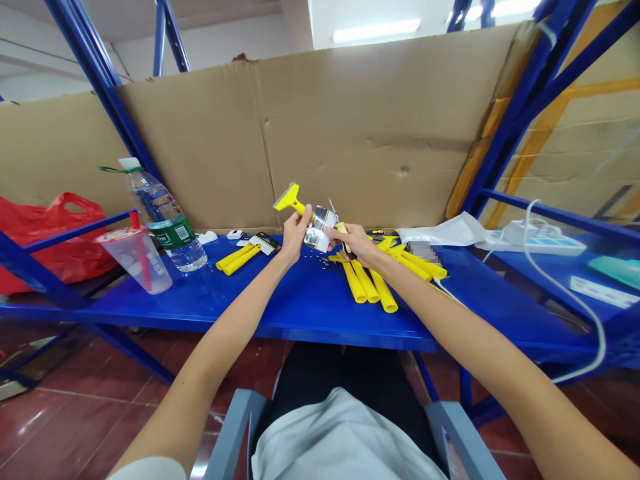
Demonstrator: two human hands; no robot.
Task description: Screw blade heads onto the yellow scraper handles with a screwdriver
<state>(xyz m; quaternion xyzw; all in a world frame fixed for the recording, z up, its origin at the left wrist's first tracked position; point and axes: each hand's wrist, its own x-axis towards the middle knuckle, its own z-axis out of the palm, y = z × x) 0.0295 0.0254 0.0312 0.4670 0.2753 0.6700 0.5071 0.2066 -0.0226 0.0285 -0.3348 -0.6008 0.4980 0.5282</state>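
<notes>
My left hand (296,232) is closed around the neck of a yellow scraper (289,197), its wide head pointing up and left. Just to the right of it, a printed black-and-white card (325,219) with a shiny part lies between my two hands. My right hand (356,241) is closed on a screwdriver-like tool (341,229) with a yellow and black handle and a thin metal end pointing up; its fingers also touch the card's edge. Below the hands, tiny metal bits (324,261) lie scattered on the blue table (300,307). Several yellow scraper handles (367,283) are heaped under my right forearm.
Two yellow handles (239,258) with a card lie on the left. Further left stand a water bottle (173,223), a plastic cup (137,257) and a red bag (55,247). A white plastic packet (443,230), a power strip (540,243) and a cable are right. Cardboard (375,133) walls the back.
</notes>
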